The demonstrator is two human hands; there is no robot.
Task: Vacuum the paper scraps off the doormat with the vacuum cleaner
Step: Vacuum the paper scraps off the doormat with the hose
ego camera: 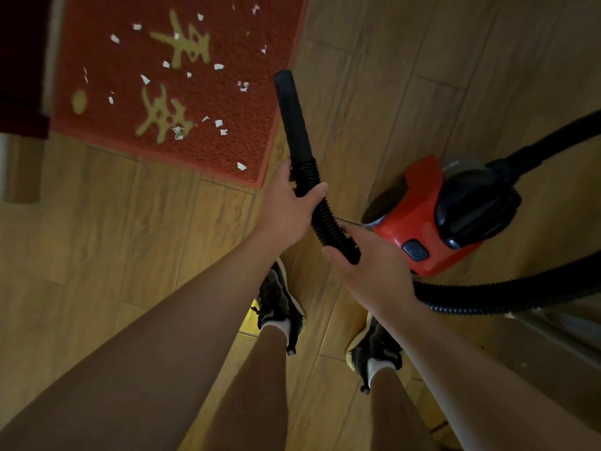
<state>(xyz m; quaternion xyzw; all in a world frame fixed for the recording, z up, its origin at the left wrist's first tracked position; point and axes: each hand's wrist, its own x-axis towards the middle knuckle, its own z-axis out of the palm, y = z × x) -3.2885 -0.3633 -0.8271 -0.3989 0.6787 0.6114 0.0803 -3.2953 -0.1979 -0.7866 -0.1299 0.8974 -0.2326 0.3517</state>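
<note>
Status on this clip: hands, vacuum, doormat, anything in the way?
Hands: left hand and right hand grip the hose. Tip of the nozzle at the doormat edge; paper scraps scattered on it. Nothing blocking.

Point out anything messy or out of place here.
Torn white paper scraps lie strewn all over the red doormat, one close to its near right corner. Nothing else stands out.

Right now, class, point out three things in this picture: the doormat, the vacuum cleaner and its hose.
doormat (255, 125), head view, bare red pile near its right edge.
vacuum cleaner (419, 206), head view, red casing of the body.
hose (325, 219), head view, ribbed black stretch in mid-frame.
</note>
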